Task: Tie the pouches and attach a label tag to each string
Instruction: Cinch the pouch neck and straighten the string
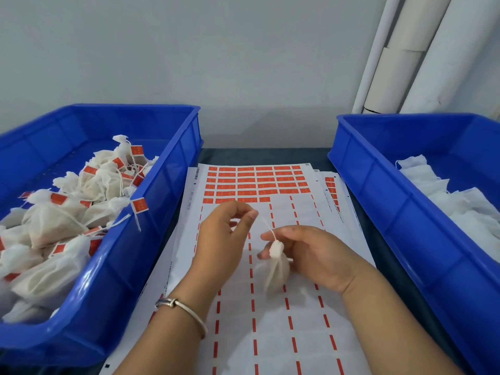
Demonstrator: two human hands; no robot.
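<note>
Your left hand (pixel 221 234) pinches the thin white string (pixel 266 226); your right hand (pixel 311 253) seems to grip the soft gauzy pouch (pixel 274 272) by its neck.

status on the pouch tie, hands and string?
Left hand pinches string taut. Right hand holds pouch at its neck, above label sheet. No tag on string yet. Nothing in the way.

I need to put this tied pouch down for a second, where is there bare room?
Free: the far half of the left bin, beyond the tagged pouches, and the right bin's near-left floor beside the white cloth. Crowded: the left bin's near half.
</note>
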